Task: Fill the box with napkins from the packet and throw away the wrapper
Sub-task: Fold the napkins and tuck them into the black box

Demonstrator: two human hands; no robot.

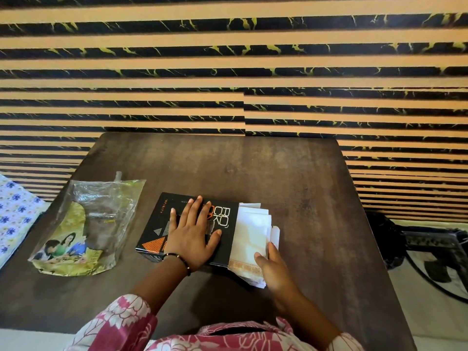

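A black napkin box point(162, 224) with orange triangles lies flat in the middle of the dark wooden table point(266, 173). My left hand point(192, 234) presses flat on its top, fingers spread. A stack of white napkins point(253, 231) sticks out of the box's right end. My right hand point(272, 269) holds the near right edge of that stack, thumb on top and fingers at its side. The clear and green plastic wrapper point(86, 229) lies empty and crumpled on the table's left side, apart from both hands.
A striped black and tan wall point(228, 72) rises right behind the table. A floral cloth point(12, 219) lies past the left edge. A black fan point(435, 254) sits on the floor to the right.
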